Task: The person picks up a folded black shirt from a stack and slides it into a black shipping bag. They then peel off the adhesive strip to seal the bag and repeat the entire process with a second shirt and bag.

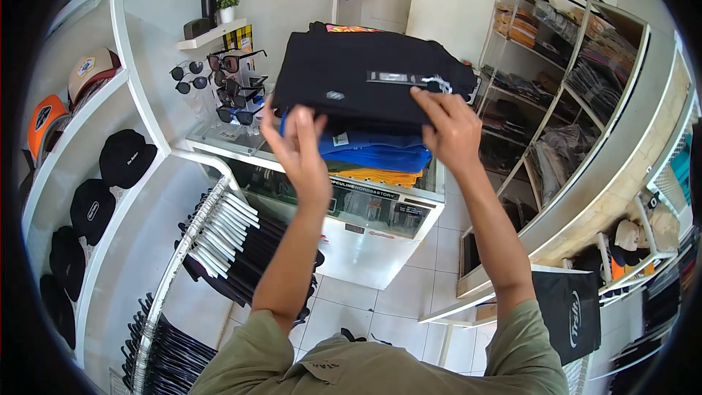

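Note:
A folded black T-shirt [329, 66] lies on top of a stack of folded clothes, with a small light logo and a dark hang tag [395, 77] on a white string. My right hand [455, 128] grips its front right corner, the fingers over the top near the tag and the thumb at the front edge. At the front left edge, my left hand [301, 153] is slightly blurred, its fingers apart and nothing seen in them. Blue folded clothes [380, 155] and yellow folded clothes [384, 176] show lower in the stack.
The stack stands on a glass display counter [344, 212]. Sunglasses [230, 88] hang on a stand to its left. Nearer is a rail [172, 271] of hangers. Caps [128, 159] line the left shelves. Glass-fronted shelving [541, 95] with packed clothes stands at right.

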Available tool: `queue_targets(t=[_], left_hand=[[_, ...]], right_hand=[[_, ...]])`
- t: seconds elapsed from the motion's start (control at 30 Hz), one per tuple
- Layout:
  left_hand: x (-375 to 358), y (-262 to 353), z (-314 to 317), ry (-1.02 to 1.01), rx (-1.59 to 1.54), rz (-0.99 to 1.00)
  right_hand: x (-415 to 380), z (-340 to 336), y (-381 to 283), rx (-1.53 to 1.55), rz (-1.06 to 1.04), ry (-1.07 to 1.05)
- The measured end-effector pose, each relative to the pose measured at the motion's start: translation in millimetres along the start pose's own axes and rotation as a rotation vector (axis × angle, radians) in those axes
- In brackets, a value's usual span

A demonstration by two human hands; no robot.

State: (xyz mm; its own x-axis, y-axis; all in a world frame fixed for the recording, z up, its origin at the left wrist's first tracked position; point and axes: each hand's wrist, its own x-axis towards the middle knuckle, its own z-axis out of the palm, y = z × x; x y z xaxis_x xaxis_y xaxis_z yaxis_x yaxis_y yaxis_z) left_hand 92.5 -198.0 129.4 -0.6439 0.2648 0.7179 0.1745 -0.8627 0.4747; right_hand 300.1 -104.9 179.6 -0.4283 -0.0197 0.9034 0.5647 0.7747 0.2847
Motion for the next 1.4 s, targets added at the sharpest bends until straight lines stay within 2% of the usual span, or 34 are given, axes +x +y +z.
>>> queue_targets(t=[0.07, 0.1, 0.17, 0.23, 0.27, 0.33, 0.4, 0.43, 0.47, 0.5, 0.53, 0.6, 0.67, 0.77, 0.8, 0.9, 0.97, 1.03, 1.07, 1.17, 1.23, 1.33, 1.4], left_hand=[[-34.0, -5.9, 5.2, 0.100, -0.629, -0.413], [-39.3, -4.2, 12.1, 0.103, -0.628, -0.418], [-46.4, 0.5, 21.9, 0.061, -0.570, -0.617], [-39.5, -4.3, 17.1, 0.088, -0.515, -0.611], [-35.0, -8.8, 13.1, 0.109, -0.461, -0.598], [-36.0, -17.7, 7.9, 0.078, -0.442, -0.540], [-38.7, -10.0, 5.5, 0.156, -0.448, -0.618], [-40.0, -10.0, 2.0, 0.153, -0.442, -0.628], [-41.5, -11.4, -0.4, 0.155, -0.438, -0.628], [-43.3, -13.5, -3.0, 0.177, -0.422, -0.633], [-43.4, -15.8, -5.9, 0.198, -0.407, -0.635], [-43.7, -19.9, -13.9, 0.166, -0.389, -0.616], [-45.3, -21.6, -22.2, 0.140, -0.372, -0.606], [-46.1, -20.8, -39.0, 0.050, -0.231, -0.549], [-48.3, -11.9, -40.0, 0.033, -0.200, -0.549], [-62.8, 8.8, -36.9, -0.069, -0.165, -0.598], [-78.1, 21.6, -26.1, -0.237, -0.103, -0.660], [-96.8, 30.5, -9.1, -0.426, -0.127, -0.722], [-108.4, 32.7, 0.1, -0.539, -0.137, -0.774], [-156.9, 34.4, 35.8, -0.799, -0.301, -0.952], [-194.9, 46.5, 63.5, -0.966, -0.401, -1.054], [-257.8, 84.7, 102.2, -1.182, -0.597, -1.202], [-304.0, 110.1, 118.6, -1.396, -0.736, -1.288]], right_hand=[[5.8, -12.5, -32.5, 0.007, -0.024, -0.031], [7.0, -14.2, -46.9, 0.056, -0.022, -0.081], [10.1, -21.6, -56.3, 0.105, -0.018, -0.143], [22.5, -23.6, -53.7, 0.385, 0.008, -0.372], [32.1, -23.4, -49.5, 0.581, 0.256, -0.473], [55.8, -1.5, -23.9, 0.546, 0.367, -0.339], [75.4, 47.7, 14.1, 0.265, 0.237, -0.090], [80.3, 70.6, 29.5, 0.267, 0.237, -0.090], [82.8, 91.7, 43.0, 0.210, 0.292, -0.181], [88.0, 97.3, 43.2, 0.152, 0.347, -0.273], [91.4, 99.2, 45.8, 0.157, 0.346, -0.273], [101.3, 94.5, 50.2, 0.189, 0.371, -0.492], [99.0, 79.5, 43.2, 0.220, 0.365, -0.509], [85.3, 33.7, 19.5, 0.361, 0.506, -0.642], [75.6, 10.7, 8.0, 0.369, 0.525, -0.604], [16.5, -52.2, -15.2, 0.490, 0.644, -0.377], [-24.0, -96.9, -39.7, 0.538, 0.815, -0.197], [-69.0, -146.3, -58.6, 0.430, 1.020, -0.143], [-86.3, -168.3, -74.3, 0.406, 1.095, -0.039], [-135.3, -235.4, -115.6, 0.143, 1.228, 0.113], [-167.1, -284.5, -146.4, 0.018, 1.423, 0.182], [-190.0, -352.6, -200.7, -0.278, 1.507, 0.291], [-206.9, -397.0, -242.6, -0.450, 1.585, 0.334]])
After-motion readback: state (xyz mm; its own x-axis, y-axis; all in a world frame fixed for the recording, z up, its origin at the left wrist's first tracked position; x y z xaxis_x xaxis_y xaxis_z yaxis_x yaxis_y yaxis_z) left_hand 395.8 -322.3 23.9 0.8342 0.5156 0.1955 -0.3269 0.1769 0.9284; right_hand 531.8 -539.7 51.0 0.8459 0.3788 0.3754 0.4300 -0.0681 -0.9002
